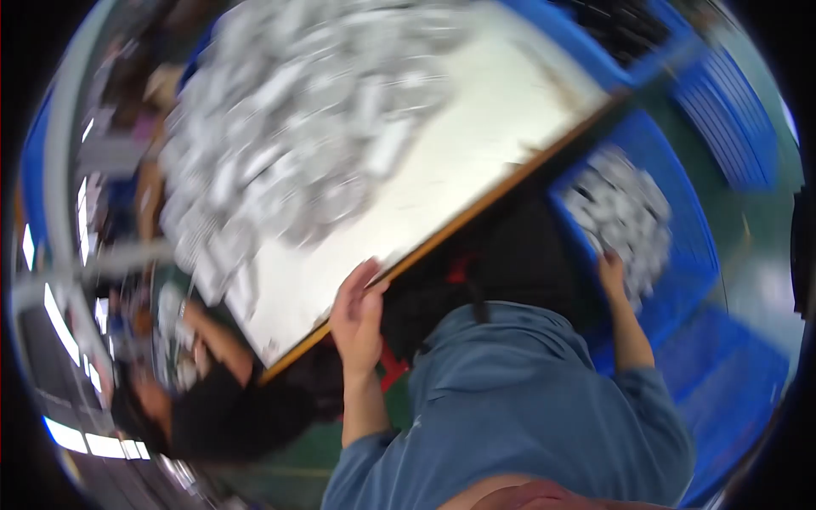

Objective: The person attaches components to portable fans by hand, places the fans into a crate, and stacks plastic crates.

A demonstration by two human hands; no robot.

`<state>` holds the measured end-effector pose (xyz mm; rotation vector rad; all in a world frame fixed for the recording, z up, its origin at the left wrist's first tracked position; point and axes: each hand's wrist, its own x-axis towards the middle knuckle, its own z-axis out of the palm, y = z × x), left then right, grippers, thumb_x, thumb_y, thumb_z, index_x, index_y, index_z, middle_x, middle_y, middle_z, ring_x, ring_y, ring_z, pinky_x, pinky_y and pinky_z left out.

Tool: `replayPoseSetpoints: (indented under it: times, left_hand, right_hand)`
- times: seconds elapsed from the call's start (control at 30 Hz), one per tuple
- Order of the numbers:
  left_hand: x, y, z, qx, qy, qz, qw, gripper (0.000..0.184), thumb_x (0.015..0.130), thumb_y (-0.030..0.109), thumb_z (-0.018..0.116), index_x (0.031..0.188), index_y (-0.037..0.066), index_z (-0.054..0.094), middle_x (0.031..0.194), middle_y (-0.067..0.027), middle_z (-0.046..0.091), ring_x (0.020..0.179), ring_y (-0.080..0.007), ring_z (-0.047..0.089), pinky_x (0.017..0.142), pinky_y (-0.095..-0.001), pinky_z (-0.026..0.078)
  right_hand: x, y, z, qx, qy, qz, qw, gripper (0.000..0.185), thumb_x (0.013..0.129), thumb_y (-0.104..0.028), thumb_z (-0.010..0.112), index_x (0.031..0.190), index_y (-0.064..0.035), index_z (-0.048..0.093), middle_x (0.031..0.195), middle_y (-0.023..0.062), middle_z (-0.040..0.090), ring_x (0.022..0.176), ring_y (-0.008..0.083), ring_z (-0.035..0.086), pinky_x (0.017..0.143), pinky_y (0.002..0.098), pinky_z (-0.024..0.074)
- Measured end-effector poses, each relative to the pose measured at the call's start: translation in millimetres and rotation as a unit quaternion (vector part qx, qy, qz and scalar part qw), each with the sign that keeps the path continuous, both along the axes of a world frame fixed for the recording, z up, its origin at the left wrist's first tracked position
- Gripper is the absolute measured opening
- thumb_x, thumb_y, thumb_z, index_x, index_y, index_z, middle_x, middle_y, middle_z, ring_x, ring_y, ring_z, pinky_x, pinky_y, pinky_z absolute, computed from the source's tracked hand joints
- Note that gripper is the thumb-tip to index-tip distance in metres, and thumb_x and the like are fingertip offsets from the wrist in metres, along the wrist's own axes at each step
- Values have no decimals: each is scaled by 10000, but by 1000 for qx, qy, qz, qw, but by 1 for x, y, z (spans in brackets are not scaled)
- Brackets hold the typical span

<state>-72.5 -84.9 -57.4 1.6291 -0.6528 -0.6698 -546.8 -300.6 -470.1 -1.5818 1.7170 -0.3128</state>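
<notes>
Left hand (358,327): fingers extended and thumb apart, nothing seen in its grasp, at the near edge of the table (476,127); firm contact cannot be confirmed. Right hand (610,275): lowered to the pale parts (625,212) inside the blue bin (693,229); fingertips blurred, so whether it is grasping one cannot be told. A heap (297,119) of clear and white pieces lies on the table, beyond the left hand. A person in black (221,412) is left of that hand. A blue crate (722,119) stands beyond the right hand.
</notes>
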Motion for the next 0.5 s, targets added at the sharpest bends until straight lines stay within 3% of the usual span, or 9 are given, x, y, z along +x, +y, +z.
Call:
replayPoseSetpoints:
  times: [0.03,0.07,0.1,0.2,0.27,0.33,0.37,0.43,0.5]
  left_hand:
    - [11,8,3,-6,-8,31,999,403,974,89,570,1337,-73,504,1327,-180,569,1237,-260,552,1006,-392,486]
    - [24,17,4,1,-34,68,997,402,969,85,580,1334,-70,511,1323,-169,570,1200,-230,566,1007,-351,471]
    - [39,29,5,5,-66,105,992,411,964,95,593,1334,-65,515,1327,-160,566,1175,-214,571,1000,-335,466]
    - [89,68,0,46,-183,218,957,442,947,131,632,1336,-50,525,1329,-134,562,1101,-174,580,965,-305,460]
    - [123,92,0,70,-203,282,935,448,930,139,642,1324,-43,529,1316,-156,572,1143,-220,575,972,-343,463]
    - [155,109,4,156,-404,299,850,464,908,153,651,1308,-46,525,1306,-203,568,1200,-301,545,1019,-402,437]
    - [172,116,0,156,-402,310,847,464,908,153,651,1308,-46,525,1306,-203,568,1200,-301,545,1019,-402,437]
    - [200,122,-8,259,-457,299,797,507,888,204,667,1301,-49,519,1303,-238,554,1237,-380,498,1045,-447,408]
    - [218,122,-10,301,-445,275,797,531,884,232,674,1303,-52,515,1304,-244,548,1229,-393,499,1040,-453,407]
  right_hand:
    - [35,6,47,19,-49,-19,998,248,919,-206,608,1019,17,648,755,85,622,631,175,601,576,334,498]
    - [44,8,43,32,-115,-23,993,198,928,-167,614,1046,-11,639,717,27,580,570,91,546,480,258,446]
    - [51,4,45,123,-137,2,983,183,933,-145,614,1058,-12,624,732,40,602,583,99,569,470,252,444]
    - [83,5,64,128,-133,53,981,191,946,-152,614,1064,-2,619,740,46,615,576,105,582,488,254,458]
    - [97,-3,73,141,-146,105,974,196,962,-164,604,1068,0,623,737,47,620,562,114,591,496,256,466]
    - [109,-13,79,124,-148,128,973,193,964,-152,601,1079,1,622,743,43,622,571,111,587,508,255,468]
    - [116,-18,85,117,-144,138,973,191,965,-140,598,1091,2,621,749,38,624,581,107,584,521,253,471]
    - [134,-25,105,101,-171,151,968,205,962,-140,603,1104,6,617,762,37,626,599,101,581,542,251,474]
    - [153,-31,128,83,-198,161,963,219,959,-139,609,1118,11,614,775,37,629,617,95,578,563,248,478]
